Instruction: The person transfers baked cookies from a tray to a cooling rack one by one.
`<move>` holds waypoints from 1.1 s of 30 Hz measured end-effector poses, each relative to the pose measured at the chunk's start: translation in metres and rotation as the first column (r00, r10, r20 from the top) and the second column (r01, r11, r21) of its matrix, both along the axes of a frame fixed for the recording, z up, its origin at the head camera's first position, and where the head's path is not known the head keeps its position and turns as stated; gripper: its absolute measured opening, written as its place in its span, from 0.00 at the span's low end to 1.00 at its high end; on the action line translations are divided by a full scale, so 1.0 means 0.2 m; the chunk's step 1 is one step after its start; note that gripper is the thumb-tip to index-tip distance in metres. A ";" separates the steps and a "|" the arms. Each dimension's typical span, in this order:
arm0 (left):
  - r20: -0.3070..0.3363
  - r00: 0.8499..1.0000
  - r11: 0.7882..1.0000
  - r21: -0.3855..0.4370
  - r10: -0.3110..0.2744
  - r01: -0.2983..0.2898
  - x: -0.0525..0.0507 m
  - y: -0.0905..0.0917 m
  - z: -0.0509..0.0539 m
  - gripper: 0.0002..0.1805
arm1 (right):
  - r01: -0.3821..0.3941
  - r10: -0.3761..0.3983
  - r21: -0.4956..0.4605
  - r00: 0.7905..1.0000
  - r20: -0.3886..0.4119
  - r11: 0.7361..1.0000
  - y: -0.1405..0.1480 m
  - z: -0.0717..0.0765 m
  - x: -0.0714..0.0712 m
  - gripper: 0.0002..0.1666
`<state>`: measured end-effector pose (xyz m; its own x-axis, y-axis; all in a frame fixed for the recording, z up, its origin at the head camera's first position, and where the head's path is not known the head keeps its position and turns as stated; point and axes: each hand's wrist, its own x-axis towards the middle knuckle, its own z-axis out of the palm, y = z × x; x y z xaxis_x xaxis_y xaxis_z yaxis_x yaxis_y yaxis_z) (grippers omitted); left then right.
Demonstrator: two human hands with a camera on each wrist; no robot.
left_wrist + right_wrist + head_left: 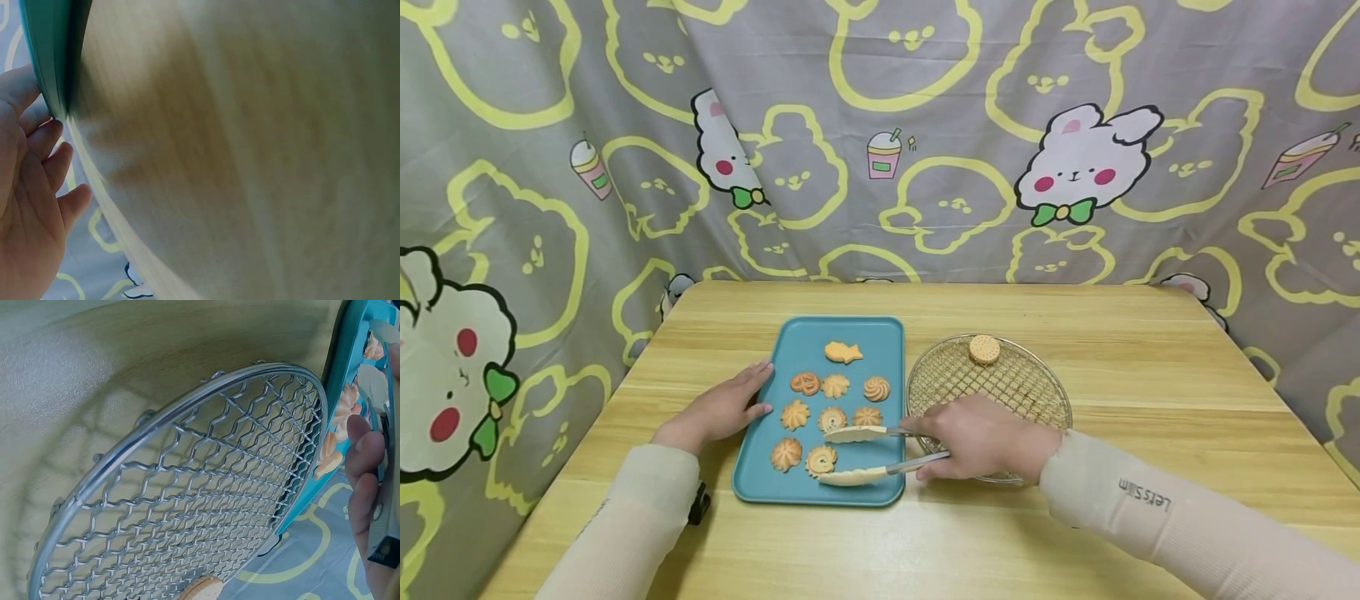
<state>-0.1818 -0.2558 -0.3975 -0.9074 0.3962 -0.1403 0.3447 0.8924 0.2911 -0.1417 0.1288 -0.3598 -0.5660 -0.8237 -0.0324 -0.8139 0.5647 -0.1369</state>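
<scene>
My right hand (981,437) grips metal tongs (917,461) with cream-coloured tips. The spread tips hang over the lower right of a blue tray (760,483), the lower one beside a ring-shaped cookie (822,460). Several other cookies lie on the tray, among them a fish-shaped cookie (843,352) and a pretzel-shaped cookie (806,382). At the tray's left edge rests my left hand (722,408), its fingers touching the rim; in the left wrist view the fingers look relaxed. A round cookie (984,350) sits on the round wire rack (1030,387), partly hidden under my right forearm.
The tray and the rack stand side by side on a wooden table (970,542). Behind the table hangs a grey curtain (940,225) with rabbit prints. A dark band (698,505) shows at my left wrist.
</scene>
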 end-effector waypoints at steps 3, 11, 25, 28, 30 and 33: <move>-0.004 1.000 1.000 -0.002 -0.005 0.005 0.00 0.00 0.00 0.37 | 0.008 -0.008 0.015 1.000 -0.002 1.000 0.00 0.00 0.00 0.38; 0.001 1.000 1.000 0.000 -0.007 0.007 0.00 0.00 0.01 0.37 | 0.017 -0.017 0.015 1.000 0.001 1.000 -0.01 -0.01 0.00 0.37; 0.000 1.000 1.000 0.005 -0.015 0.015 -0.01 0.00 -0.01 0.37 | 0.000 -0.001 -0.018 1.000 -0.031 1.000 0.00 -0.02 0.01 0.36; -0.007 1.000 1.000 0.004 -0.020 0.020 -0.01 0.00 0.00 0.37 | 0.001 -0.003 -0.038 0.999 -0.041 0.999 0.01 -0.02 0.01 0.35; -0.006 1.000 1.000 0.006 -0.018 0.018 -0.01 0.00 -0.01 0.37 | 0.002 -0.005 -0.055 0.999 -0.052 0.999 0.02 -0.02 0.01 0.35; -0.010 1.000 1.000 0.003 -0.015 0.015 0.00 0.00 -0.01 0.37 | 0.007 -0.013 -0.086 0.998 -0.064 0.996 0.03 -0.03 0.01 0.35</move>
<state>-0.1827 -0.2564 -0.3987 -0.9025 0.4106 -0.1303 0.3612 0.8861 0.2905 -0.1396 0.1350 -0.3649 -0.5730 -0.8161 0.0748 -0.8169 0.5614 -0.1322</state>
